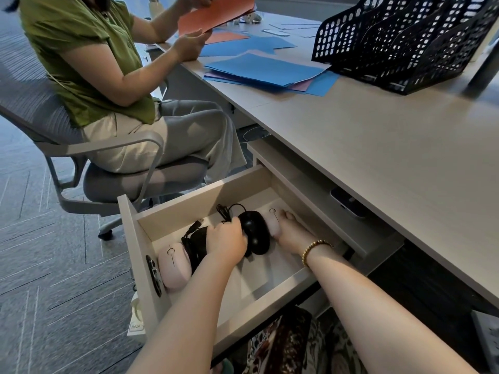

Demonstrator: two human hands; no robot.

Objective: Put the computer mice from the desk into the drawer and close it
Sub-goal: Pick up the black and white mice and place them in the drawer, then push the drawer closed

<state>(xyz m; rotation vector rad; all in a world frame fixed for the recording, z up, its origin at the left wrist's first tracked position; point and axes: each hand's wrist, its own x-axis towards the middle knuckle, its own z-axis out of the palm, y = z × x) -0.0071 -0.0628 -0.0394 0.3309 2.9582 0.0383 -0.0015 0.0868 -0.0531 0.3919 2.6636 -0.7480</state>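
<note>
The pale drawer (199,197) under the desk is pulled out wide. Inside it, my left hand (228,238) grips a black wired mouse (256,232), with its cable bundle (229,211) behind my fingers. My right hand (293,230), wearing a bead bracelet, is curled around a pink mouse (272,221) at the drawer's inner end. Another pink mouse (174,263) lies against the drawer front, and a second black mouse (195,242) with coiled cable sits between it and my left hand.
A person in a green top sits on a grey office chair (89,168) to the left, handling an orange folder (216,12). Blue folders (264,68) and a black mesh file rack (405,41) lie on the desk (391,147). A phone (347,202) sits on the shelf under the desktop.
</note>
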